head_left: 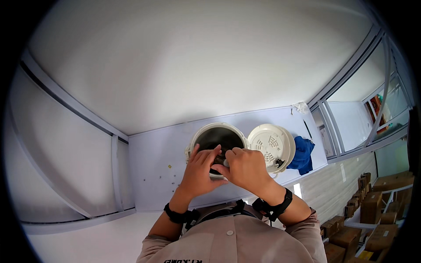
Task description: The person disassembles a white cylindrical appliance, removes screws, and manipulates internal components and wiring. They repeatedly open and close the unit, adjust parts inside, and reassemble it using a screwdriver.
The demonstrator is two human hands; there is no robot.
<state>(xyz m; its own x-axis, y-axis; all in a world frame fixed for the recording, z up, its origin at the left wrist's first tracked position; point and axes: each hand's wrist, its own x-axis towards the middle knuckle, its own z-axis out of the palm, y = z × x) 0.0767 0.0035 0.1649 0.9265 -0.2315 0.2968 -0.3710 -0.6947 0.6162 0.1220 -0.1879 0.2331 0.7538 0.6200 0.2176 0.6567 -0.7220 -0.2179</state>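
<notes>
A round cream appliance housing (196, 139), like a rice cooker body, stands on the table with its dark hollow facing up. My left hand (200, 172) lies over its near left rim, fingers stretched out and apart toward the opening. My right hand (245, 170) is curled over the near right part of the rim, fingers closed. A small pale piece shows by its thumb, but what it grips is mostly hidden. Brownish parts inside the hollow show between the hands. Against the housing's right side lies a round cream cover (259, 136) with slots.
A small dark part (279, 162) sits on the cover. Blue cloth (301, 155), a thin black stick-like tool (308, 129) and crumpled white tissue (301, 107) lie at right. Several tiny metal pieces and a yellow bit (169, 166) lie left. Cardboard boxes (371, 206) stand lower right.
</notes>
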